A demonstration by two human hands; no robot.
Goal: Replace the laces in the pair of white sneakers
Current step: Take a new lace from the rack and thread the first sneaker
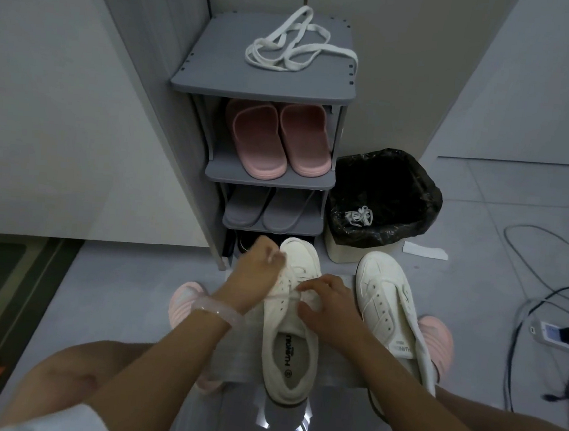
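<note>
Left sneaker (293, 319): lower centre of the head view, toe toward the rack, partly laced.
Left hand (254, 274): raised over the toe, fingers pinching the white lace (279, 295).
Right hand (325, 305): resting on the tongue, fingertips curled onto the lace.
Right sneaker (389, 303): just right, unlaced.
Spare laces (298, 44): piled on the grey shoe rack (199, 77), top centre.
Bin (384, 203): right of centre, black liner, a bundled lace inside.

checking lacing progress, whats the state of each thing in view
left sneaker: partly laced, lace being worked
right sneaker: no laces, eyelets empty
left hand: pinches the lace
right hand: rests on left sneaker
loose laces: piled on rack top
bin: open, lace inside
</note>
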